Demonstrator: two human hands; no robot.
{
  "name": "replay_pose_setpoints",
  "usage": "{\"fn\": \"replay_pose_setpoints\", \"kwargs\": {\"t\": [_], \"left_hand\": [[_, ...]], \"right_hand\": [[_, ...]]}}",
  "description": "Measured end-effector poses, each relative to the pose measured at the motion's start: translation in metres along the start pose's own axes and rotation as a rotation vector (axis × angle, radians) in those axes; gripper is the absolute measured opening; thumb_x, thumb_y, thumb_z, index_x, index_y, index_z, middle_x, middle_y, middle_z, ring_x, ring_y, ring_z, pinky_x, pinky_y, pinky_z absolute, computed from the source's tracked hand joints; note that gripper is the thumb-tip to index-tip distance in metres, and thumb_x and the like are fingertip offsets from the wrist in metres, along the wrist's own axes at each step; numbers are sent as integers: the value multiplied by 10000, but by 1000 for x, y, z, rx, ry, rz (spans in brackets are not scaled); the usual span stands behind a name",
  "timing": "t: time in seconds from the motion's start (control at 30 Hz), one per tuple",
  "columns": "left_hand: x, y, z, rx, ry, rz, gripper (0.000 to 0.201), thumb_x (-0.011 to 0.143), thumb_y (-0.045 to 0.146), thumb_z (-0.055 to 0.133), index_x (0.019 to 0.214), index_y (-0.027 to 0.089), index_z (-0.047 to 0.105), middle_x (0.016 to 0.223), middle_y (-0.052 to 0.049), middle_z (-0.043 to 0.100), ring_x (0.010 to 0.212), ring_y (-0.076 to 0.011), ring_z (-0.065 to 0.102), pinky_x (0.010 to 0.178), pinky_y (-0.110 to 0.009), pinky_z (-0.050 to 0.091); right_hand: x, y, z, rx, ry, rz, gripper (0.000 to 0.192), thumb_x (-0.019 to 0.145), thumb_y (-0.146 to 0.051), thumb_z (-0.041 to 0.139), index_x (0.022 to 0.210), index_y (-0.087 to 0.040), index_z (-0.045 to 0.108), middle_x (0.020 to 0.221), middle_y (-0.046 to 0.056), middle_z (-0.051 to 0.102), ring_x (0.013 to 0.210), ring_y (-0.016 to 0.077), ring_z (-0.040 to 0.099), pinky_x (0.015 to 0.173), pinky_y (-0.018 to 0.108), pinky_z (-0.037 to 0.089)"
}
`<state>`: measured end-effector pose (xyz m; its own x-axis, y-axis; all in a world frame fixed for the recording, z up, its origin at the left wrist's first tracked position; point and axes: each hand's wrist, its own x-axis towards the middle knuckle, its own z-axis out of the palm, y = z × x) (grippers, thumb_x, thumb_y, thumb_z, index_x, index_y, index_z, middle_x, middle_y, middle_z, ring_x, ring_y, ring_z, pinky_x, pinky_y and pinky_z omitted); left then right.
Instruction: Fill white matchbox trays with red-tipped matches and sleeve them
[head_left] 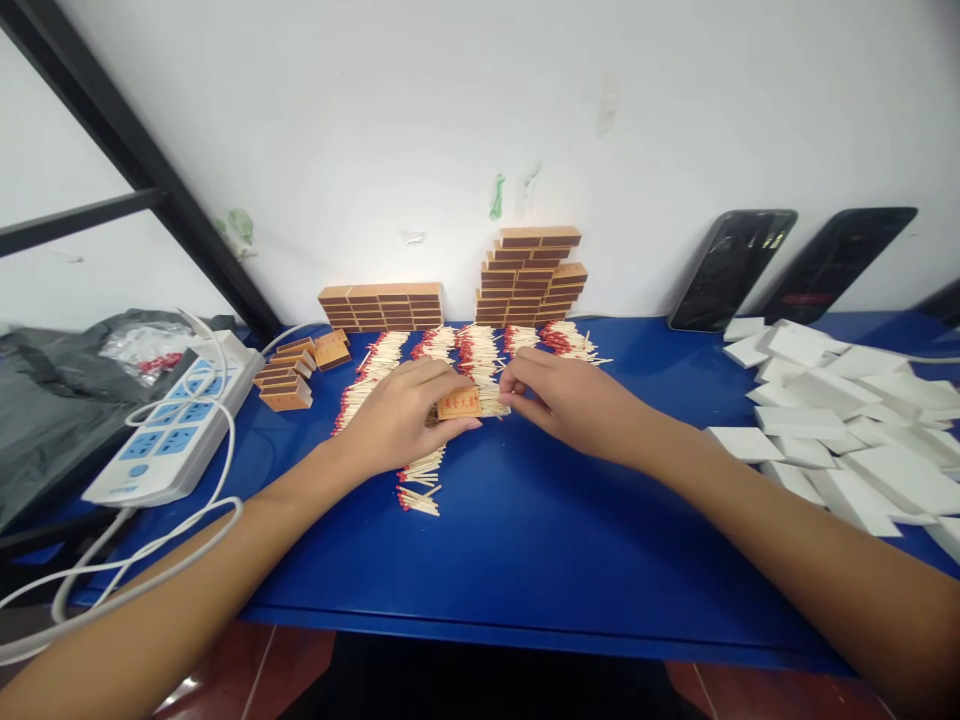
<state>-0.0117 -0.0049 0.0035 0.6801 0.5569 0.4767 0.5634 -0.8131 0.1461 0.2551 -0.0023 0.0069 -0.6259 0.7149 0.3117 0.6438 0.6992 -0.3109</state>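
A matchbox [459, 403], orange with red characters on its face, is gripped between the thumb and fingers of my left hand [397, 415]. At its right end, my right hand [566, 400] is closed with fingertips pinched together near the matches; whatever is in the pinch is too small to make out. Behind and below both hands, red-headed matches [480, 350] lie in several long piles on the blue table [570, 540]. My hands cover part of these piles.
Stacked matchboxes stand against the wall, a low stack [381, 308] and a taller one [529, 280]. Orange box sleeves [285, 378] sit at left, beside a power strip [176, 430] with looping white cables. White trays [832, 420] are heaped at right, before two leaning phones [731, 270].
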Motion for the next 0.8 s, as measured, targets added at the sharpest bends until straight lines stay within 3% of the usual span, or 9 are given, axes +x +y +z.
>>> {"fn": "replay_pose_setpoints", "kwargs": {"t": [0.2, 0.53, 0.8], "left_hand": [[0, -1, 1, -6, -24, -5, 418, 993, 521, 700, 1201, 158, 692, 1088, -116, 726, 1005, -270, 691, 878, -395, 545], [0, 2, 1, -23, -37, -2, 411, 994, 522, 700, 1204, 170, 685, 1117, -118, 734, 1027, -269, 696, 892, -398, 547], [0, 3, 3, -10, 41, 13, 421, 998, 518, 697, 1225, 163, 688, 1113, -112, 735, 1024, -264, 698, 897, -396, 544]], "right_hand": [[0, 2, 2, 48, -40, 15, 97, 1037, -255, 551, 968, -210, 602, 996, 56, 643, 787, 170, 573, 704, 304, 406], [-2, -8, -5, -200, -34, -23, 174, 1059, -245, 492, 935, -195, 603, 985, 96, 678, 747, 187, 571, 647, 320, 361], [-2, -13, -1, 15, 81, -10, 145, 1054, -259, 540, 965, -202, 640, 935, 62, 656, 791, 184, 591, 699, 313, 412]]}}
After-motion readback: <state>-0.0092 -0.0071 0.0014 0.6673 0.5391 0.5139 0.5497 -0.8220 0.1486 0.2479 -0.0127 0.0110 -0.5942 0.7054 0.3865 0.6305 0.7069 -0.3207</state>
